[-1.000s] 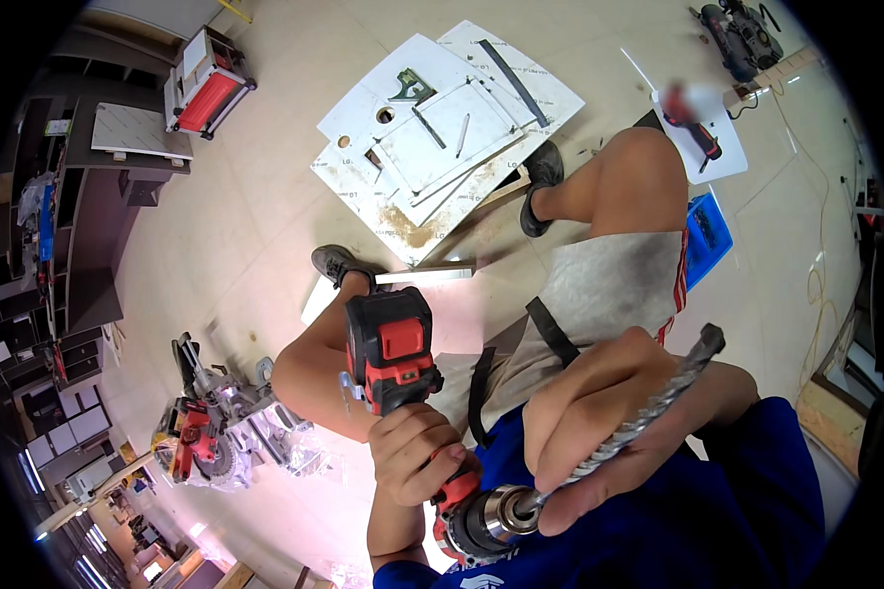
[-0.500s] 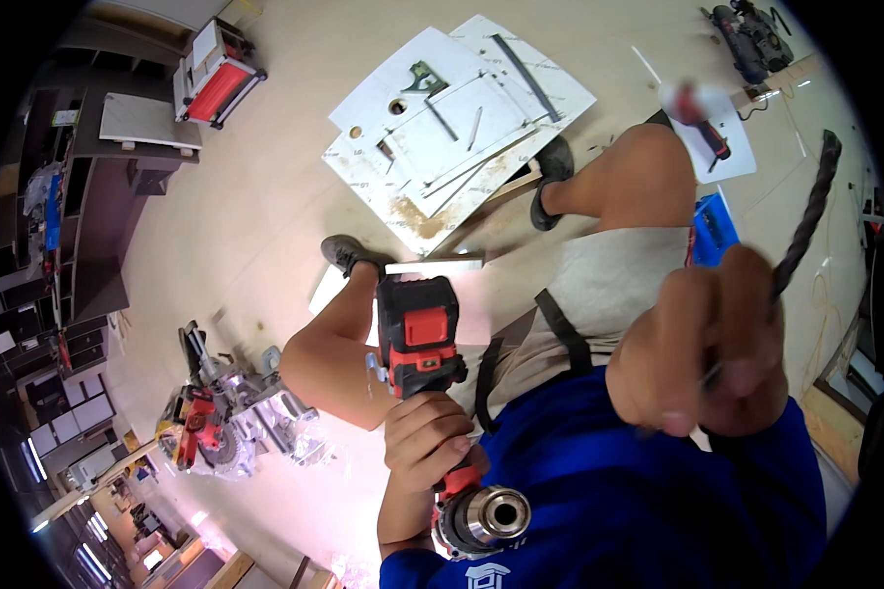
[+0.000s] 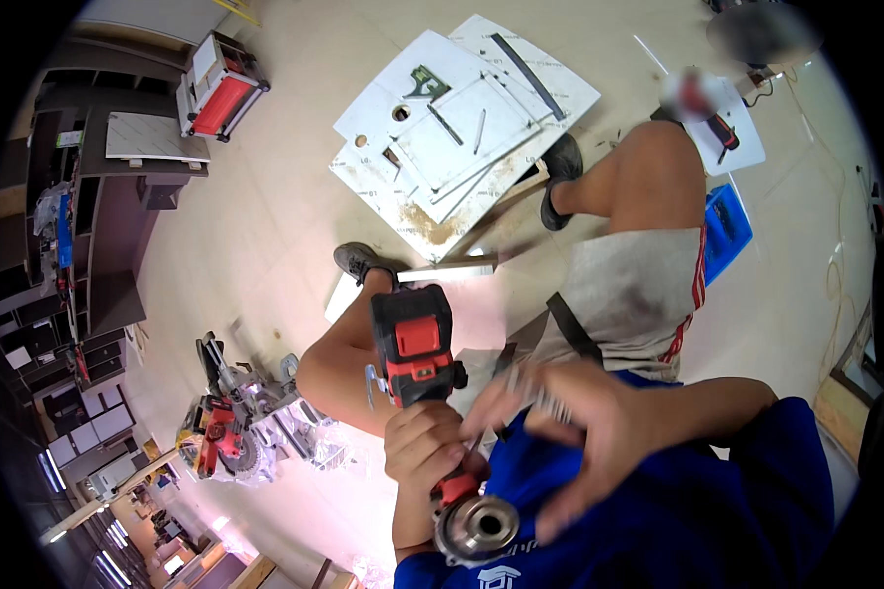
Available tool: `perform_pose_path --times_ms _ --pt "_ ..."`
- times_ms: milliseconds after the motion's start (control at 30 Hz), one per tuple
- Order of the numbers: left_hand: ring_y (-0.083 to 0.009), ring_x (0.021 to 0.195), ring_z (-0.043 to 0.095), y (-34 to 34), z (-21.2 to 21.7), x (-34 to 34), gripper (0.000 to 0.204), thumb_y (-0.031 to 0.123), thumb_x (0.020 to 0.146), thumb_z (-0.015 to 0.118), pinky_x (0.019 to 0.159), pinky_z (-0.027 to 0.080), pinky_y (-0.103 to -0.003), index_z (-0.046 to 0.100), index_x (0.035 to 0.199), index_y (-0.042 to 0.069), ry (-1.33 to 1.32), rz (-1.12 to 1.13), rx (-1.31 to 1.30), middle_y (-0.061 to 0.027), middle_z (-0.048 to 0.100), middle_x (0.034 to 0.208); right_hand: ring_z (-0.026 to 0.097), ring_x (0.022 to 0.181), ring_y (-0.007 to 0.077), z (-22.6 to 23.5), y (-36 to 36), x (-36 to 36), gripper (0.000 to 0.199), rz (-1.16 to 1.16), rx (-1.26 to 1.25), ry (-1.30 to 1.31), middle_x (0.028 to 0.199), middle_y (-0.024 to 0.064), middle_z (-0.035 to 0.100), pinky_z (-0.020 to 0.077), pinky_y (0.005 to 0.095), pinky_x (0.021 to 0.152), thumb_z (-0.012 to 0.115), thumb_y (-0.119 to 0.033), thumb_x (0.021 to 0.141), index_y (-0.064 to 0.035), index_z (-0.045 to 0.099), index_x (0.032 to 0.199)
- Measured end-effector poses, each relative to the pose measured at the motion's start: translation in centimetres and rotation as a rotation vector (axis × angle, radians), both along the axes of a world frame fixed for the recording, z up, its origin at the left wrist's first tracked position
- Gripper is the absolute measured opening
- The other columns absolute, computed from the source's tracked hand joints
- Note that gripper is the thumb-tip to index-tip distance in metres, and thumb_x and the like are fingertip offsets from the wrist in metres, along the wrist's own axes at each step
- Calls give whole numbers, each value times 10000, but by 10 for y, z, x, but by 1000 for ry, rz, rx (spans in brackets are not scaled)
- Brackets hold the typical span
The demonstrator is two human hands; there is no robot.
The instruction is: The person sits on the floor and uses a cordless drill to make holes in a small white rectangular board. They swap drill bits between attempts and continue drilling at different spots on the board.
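Note:
My left hand (image 3: 422,444) is wrapped round the grip of a red and black cordless drill (image 3: 413,344). Its battery points away from me, and the metal chuck (image 3: 489,524) faces up with an empty hole in its middle. Close to the drill's right side is my right hand (image 3: 599,422), smeared by motion, with its thumb apart from the fingers. A shiny spiral drill bit (image 3: 552,402) shows, blurred, among those fingers; most of it is hidden.
White boards (image 3: 432,187) lie stacked beyond my feet, bearing a green tool (image 3: 427,82), dark strips and sawdust. A miter saw (image 3: 231,437) stands at left. At right are a blue bin (image 3: 727,234) and a red and black tool (image 3: 722,131) on a white board.
My right hand has swung left and down from the right side to beside the drill. The long dark drill bit no longer sticks up from it. The drill has barely moved.

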State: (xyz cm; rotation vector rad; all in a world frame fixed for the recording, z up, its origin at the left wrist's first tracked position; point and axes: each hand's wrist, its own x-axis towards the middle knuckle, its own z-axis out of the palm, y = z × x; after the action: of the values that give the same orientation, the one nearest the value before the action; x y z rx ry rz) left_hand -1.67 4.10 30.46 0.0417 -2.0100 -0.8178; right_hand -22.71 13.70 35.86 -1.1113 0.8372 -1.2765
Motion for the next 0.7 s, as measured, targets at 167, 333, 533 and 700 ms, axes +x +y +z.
perform_pose_path --times_ms 167,333,533,700 --pt "-252 591 614 10 16 -4 295 25 694 754 545 530 -358 530 886 25 -179 65 77 -97 602 670 575 679 99 -19 -7 4 748 17 -165 -86 1166 145 608 469 227 623 935 -341 635 -11 537 1175" --pt "-255 572 604 5 -11 2 263 14 662 733 523 518 -352 533 832 3 20 -12 71 -105 595 651 487 561 36 -19 0 -6 685 85 23 -154 1208 169 609 392 160 516 909 -292 689 10 559 1194" --pt "-273 562 585 18 10 -3 222 98 617 692 504 498 -348 518 675 -27 -285 77 77 -135 588 649 695 823 218 3 3 31 619 -119 -213 -190 1085 179 651 559 263 706 906 -263 690 54 616 1135" --pt "-278 584 587 20 14 -7 213 60 661 694 533 501 -357 499 709 -11 -217 -13 123 -135 597 666 701 790 206 0 6 35 526 -84 -241 -314 1010 158 676 563 258 681 912 -237 678 34 674 1061"
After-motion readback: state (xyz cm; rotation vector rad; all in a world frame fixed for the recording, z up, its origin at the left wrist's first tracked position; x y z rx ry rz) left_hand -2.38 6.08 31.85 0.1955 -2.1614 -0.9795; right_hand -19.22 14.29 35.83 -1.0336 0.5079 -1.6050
